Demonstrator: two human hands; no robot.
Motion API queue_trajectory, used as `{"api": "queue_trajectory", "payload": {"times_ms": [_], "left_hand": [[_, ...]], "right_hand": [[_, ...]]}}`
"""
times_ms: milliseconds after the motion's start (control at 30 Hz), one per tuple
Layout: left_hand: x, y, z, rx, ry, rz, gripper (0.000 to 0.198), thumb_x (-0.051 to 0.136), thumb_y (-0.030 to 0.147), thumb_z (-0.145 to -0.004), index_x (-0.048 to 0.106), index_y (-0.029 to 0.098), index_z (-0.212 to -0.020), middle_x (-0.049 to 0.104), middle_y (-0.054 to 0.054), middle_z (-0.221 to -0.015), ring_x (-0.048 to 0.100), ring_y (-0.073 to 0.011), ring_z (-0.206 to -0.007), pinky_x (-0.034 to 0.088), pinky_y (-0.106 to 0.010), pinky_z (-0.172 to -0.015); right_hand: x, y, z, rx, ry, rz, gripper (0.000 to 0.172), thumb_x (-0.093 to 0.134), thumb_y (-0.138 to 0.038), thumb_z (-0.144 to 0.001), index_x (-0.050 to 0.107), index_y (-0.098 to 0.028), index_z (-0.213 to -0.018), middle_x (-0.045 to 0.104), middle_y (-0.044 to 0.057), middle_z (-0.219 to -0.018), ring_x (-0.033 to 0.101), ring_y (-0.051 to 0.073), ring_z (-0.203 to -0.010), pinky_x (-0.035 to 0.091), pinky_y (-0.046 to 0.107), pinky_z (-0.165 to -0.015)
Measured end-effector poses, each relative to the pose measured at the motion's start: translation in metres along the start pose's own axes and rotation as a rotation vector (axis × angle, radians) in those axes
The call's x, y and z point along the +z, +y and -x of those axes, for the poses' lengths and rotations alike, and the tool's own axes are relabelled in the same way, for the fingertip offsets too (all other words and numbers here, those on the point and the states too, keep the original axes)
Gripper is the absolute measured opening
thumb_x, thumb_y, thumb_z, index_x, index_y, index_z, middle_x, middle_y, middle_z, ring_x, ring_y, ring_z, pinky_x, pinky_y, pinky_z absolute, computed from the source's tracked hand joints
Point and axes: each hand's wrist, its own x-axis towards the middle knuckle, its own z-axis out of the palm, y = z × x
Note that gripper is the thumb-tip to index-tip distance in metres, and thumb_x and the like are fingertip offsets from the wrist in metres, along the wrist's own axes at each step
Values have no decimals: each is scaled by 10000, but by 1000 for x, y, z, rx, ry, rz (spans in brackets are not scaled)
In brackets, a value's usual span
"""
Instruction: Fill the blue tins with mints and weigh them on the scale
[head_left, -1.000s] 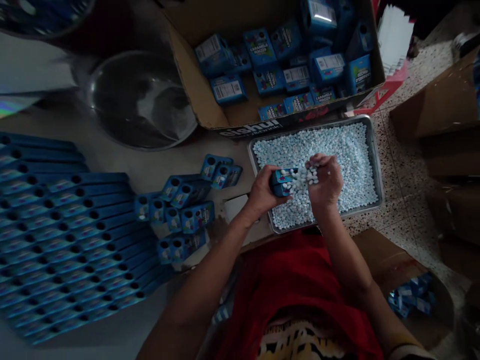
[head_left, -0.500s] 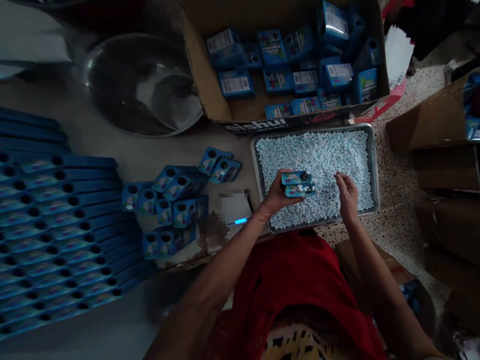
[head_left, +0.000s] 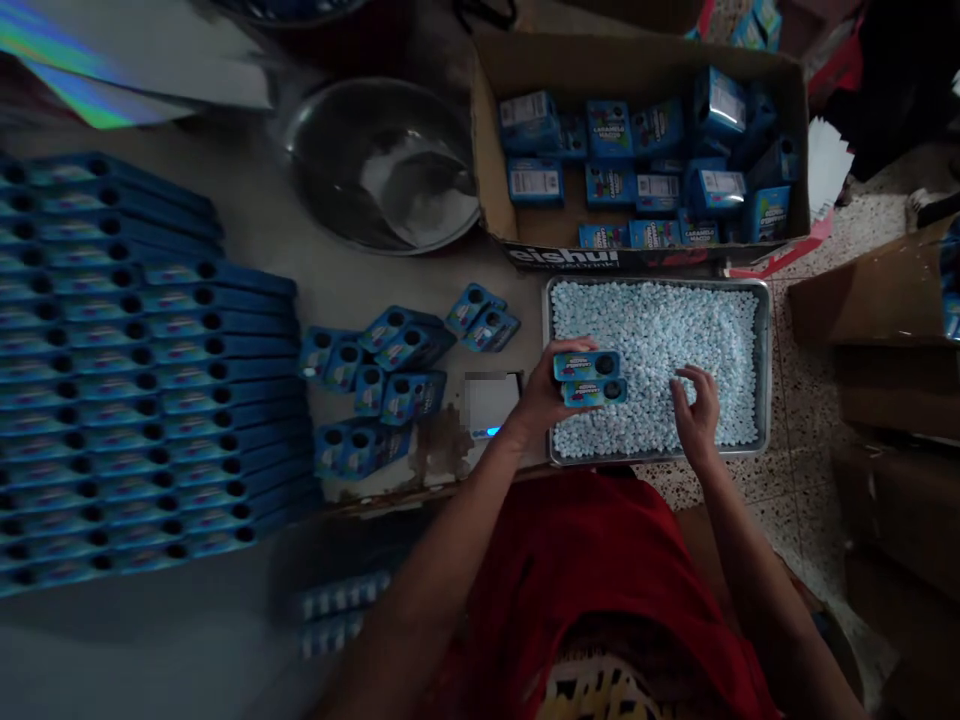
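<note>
Two small blue candy boxes (head_left: 577, 366) are side by side in my left hand (head_left: 538, 396), whose fingers wrap round them from the left. Each box shows a dark round hole on its top face. They are held over the left part of a metal tray (head_left: 764, 370) filled with small pale blue-white candies (head_left: 652, 312). Over the right part of that tray hovers my right hand (head_left: 697, 415), fingers curved and apart, with nothing visible in it.
A small scale (head_left: 495, 405) with a lit display lies left of the tray. Several blue boxes (head_left: 405, 340) stand beyond it, near a large stack (head_left: 150, 380). Behind are a metal bowl (head_left: 330, 160) and a cardboard box (head_left: 487, 140) holding more blue boxes. Cartons (head_left: 885, 290) stand at right.
The white candies lying on top of the held boxes are gone from there. My right hand's fingers have spread from a pinch. The view has shifted left, so the surroundings appear further right.
</note>
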Motion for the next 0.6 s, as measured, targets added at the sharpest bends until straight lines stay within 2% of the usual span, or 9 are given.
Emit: {"api": "queue_trajectory", "payload": {"times_ms": [67,133,200,267,333,400,467,600], "left_hand": [[-30,19,9,-4,70,-49,832,1047,580,-615,566,325,-1245,731,-85,-1367,647,-369,-1444,450,-637,-1288],[-80,42,15,-49,208,-153,890,1053,601,-586,549,315,-1261,719,-91,-1390,678,-352,-1391,508,-603,-1250],[-147,64,15,-103,384,-297,1002,1088,587,-500,534,287,-1280,717,-80,-1367,706,-318,-1299,565,-568,-1193],[-221,77,6,-146,492,-401,1106,1118,572,-374,529,258,-1257,724,-31,-1250,714,-267,-1171,609,-549,-1130],[-287,77,-9,-217,499,-438,1182,1123,570,-266,518,238,-1226,714,19,-1127,702,-210,-1040,643,-536,-1065],[-333,63,-27,-317,495,-452,1226,1106,599,-188,507,226,-1190,705,39,-1094,687,-182,-1000,648,-540,-1053],[-354,40,-44,-400,488,-457,1223,1073,655,-139,500,226,-1130,708,52,-1053,683,-174,-970,647,-566,-1047],[-353,5,-53,-445,462,-470,1151,988,798,-113,482,256,-995,678,100,-849,662,-164,-829,666,-584,-964]], "right_hand": [[-3,13,5,-39,8,97,365,627,-552,-1020,745,-232,-1152,717,161,-1276,651,327,-1279,510,566,-1138],[-6,27,7,-41,5,168,401,639,-578,-1004,744,-228,-1169,695,180,-1315,639,349,-1294,513,593,-1131],[-7,39,7,-35,18,179,432,650,-603,-988,735,-227,-1185,696,185,-1301,646,364,-1278,524,617,-1114],[-8,44,5,-35,24,160,445,666,-607,-979,721,-236,-1218,701,179,-1285,665,369,-1245,558,624,-1060],[-7,43,4,-48,35,162,431,676,-597,-978,721,-246,-1223,709,177,-1272,679,374,-1219,574,629,-1025],[-4,39,3,-71,53,208,396,678,-584,-984,738,-255,-1195,717,186,-1271,679,387,-1221,565,642,-1039],[-1,37,3,-91,57,277,365,669,-575,-992,755,-265,-1164,722,195,-1287,672,400,-1240,548,656,-1069],[2,30,1,-97,-12,367,351,611,-583,-1005,775,-282,-1084,747,184,-1238,690,403,-1173,566,681,-1025]]}}
